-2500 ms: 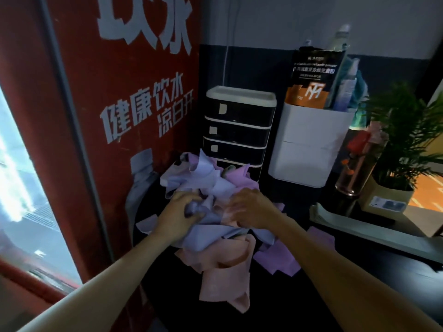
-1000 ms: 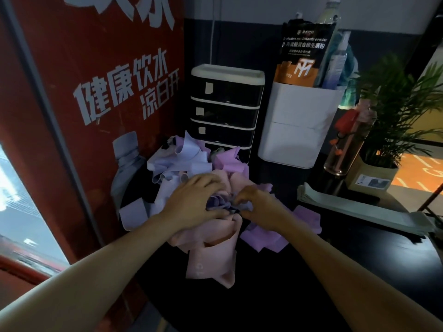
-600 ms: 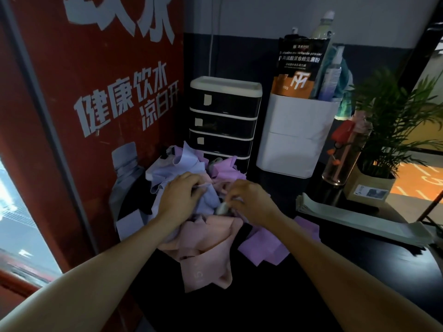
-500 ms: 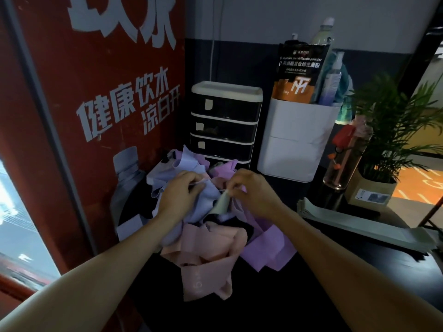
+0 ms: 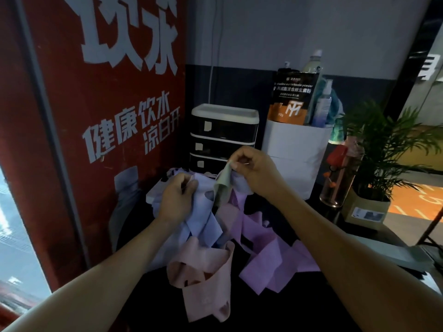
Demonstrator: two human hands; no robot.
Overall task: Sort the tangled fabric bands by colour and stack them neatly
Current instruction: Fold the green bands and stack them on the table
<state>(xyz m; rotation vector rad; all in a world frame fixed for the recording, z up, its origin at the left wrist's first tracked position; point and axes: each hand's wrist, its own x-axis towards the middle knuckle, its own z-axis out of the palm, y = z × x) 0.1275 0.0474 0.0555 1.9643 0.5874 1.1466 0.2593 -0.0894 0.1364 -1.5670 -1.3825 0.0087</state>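
Right hand [image 5: 254, 172]: thumb and forefinger pinch the top end of a grey-green band [image 5: 222, 185], raised above the heap. Left hand [image 5: 176, 200]: fingers curled into the pale blue bands [image 5: 203, 212], gripping them, though the dim light hides the exact hold. Pink bands [image 5: 203, 279] hang near, purple bands [image 5: 268, 255] lie right, all on the black table [image 5: 299, 307]. Drawer unit [image 5: 225, 137] stands far behind.
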